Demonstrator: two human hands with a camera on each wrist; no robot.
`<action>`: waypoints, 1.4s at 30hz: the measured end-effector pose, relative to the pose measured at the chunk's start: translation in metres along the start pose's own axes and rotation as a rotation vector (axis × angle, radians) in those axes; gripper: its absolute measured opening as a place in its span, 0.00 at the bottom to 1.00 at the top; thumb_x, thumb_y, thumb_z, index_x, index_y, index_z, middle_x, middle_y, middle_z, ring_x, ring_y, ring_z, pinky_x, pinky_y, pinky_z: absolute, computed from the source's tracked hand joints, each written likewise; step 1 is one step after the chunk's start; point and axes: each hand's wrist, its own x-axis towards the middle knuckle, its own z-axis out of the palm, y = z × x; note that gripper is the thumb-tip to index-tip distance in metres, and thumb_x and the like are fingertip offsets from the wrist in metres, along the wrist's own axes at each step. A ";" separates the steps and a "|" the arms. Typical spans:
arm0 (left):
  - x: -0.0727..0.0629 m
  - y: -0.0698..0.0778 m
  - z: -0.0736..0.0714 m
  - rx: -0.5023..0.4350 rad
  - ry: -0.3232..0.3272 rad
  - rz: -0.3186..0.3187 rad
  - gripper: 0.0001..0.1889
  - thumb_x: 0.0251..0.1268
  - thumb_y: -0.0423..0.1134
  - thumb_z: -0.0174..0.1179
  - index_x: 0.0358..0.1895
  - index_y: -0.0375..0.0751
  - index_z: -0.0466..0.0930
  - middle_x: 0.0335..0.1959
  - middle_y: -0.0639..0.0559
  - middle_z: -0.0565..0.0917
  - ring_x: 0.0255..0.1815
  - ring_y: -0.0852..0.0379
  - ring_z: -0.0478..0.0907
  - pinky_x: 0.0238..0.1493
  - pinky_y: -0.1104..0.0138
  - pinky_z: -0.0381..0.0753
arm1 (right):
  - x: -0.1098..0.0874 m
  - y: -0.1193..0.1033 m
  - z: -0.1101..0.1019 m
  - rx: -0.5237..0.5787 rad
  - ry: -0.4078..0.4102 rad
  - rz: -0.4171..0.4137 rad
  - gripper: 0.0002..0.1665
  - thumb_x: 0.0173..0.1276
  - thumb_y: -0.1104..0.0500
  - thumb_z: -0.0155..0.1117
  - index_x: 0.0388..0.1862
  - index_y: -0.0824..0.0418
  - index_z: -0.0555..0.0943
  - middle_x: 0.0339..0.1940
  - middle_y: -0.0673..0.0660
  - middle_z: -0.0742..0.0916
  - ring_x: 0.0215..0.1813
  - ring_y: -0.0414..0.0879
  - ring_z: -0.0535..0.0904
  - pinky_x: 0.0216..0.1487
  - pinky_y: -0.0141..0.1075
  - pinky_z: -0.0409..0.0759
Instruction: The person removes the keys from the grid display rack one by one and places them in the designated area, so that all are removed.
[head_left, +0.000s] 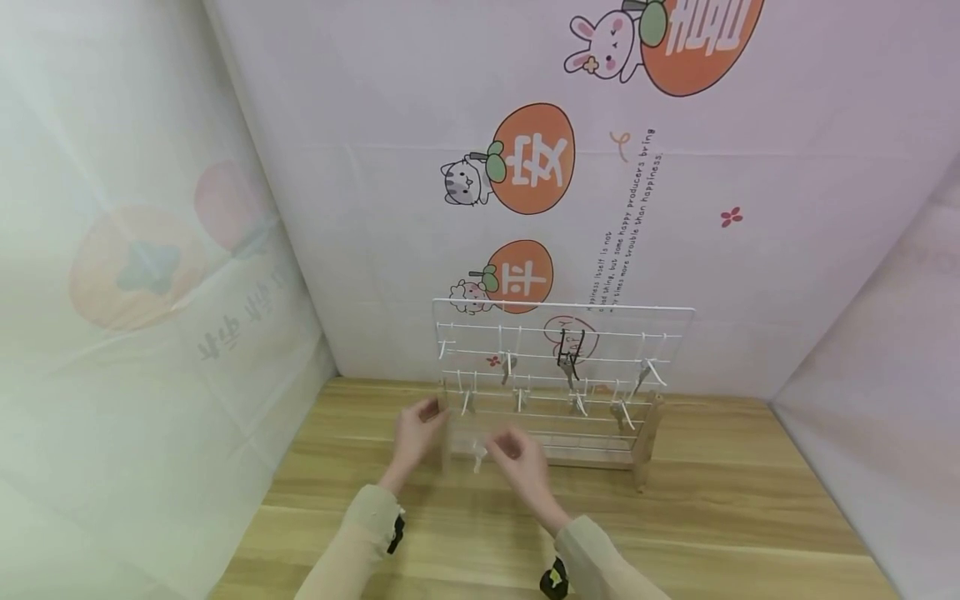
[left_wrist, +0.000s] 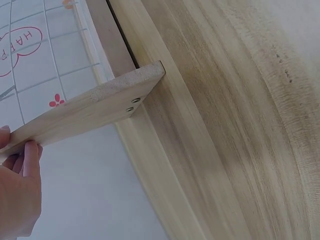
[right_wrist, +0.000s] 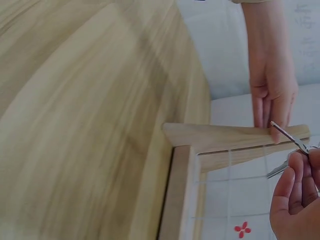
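My left hand (head_left: 414, 433) grips the wooden side post (left_wrist: 87, 107) of a white wire rack (head_left: 562, 307), with fingers and thumb on either side of its upper part. In front of the rack's lower left, my right hand (head_left: 522, 468) pinches a silver key (right_wrist: 289, 135) by its head end, and the shaft sticks out past the fingertips. The same key looks pale and blurred in the head view. Several metal keys hang from the rack's hooks, among them one key (head_left: 568, 368) on a black hook and another key (head_left: 618, 414) at the lower right.
The rack stands on a wood-grain table (head_left: 720, 517), close to a white cloth backdrop (head_left: 375, 250) printed with orange fruit and cartoon animals. Its other wooden side post (head_left: 647, 442) is at the right. White cloth also hangs at both sides.
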 end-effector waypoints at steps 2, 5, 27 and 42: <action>0.000 0.001 0.000 -0.002 0.004 0.001 0.17 0.62 0.29 0.65 0.53 0.24 0.79 0.51 0.28 0.84 0.53 0.35 0.84 0.55 0.54 0.88 | -0.003 0.006 0.000 -0.008 -0.003 0.001 0.05 0.66 0.58 0.68 0.38 0.59 0.84 0.36 0.56 0.90 0.35 0.36 0.81 0.40 0.24 0.82; -0.001 0.002 0.001 -0.011 0.010 -0.004 0.18 0.62 0.29 0.65 0.54 0.23 0.79 0.51 0.27 0.84 0.53 0.34 0.84 0.56 0.52 0.87 | -0.007 0.015 -0.001 0.009 -0.015 0.007 0.06 0.66 0.59 0.68 0.38 0.61 0.84 0.36 0.56 0.90 0.35 0.36 0.81 0.40 0.23 0.83; 0.001 -0.002 0.001 -0.006 -0.003 -0.007 0.19 0.62 0.28 0.65 0.55 0.23 0.77 0.53 0.26 0.82 0.54 0.34 0.83 0.56 0.51 0.87 | -0.020 0.066 0.004 -0.040 -0.135 0.109 0.07 0.64 0.61 0.69 0.35 0.65 0.82 0.28 0.57 0.87 0.27 0.34 0.74 0.26 0.22 0.75; 0.001 -0.003 0.000 0.006 -0.007 0.006 0.18 0.63 0.30 0.65 0.55 0.26 0.79 0.54 0.28 0.83 0.55 0.35 0.83 0.57 0.50 0.86 | -0.022 0.079 0.017 -0.114 -0.228 0.124 0.05 0.63 0.62 0.67 0.36 0.63 0.82 0.28 0.54 0.86 0.26 0.37 0.76 0.21 0.24 0.77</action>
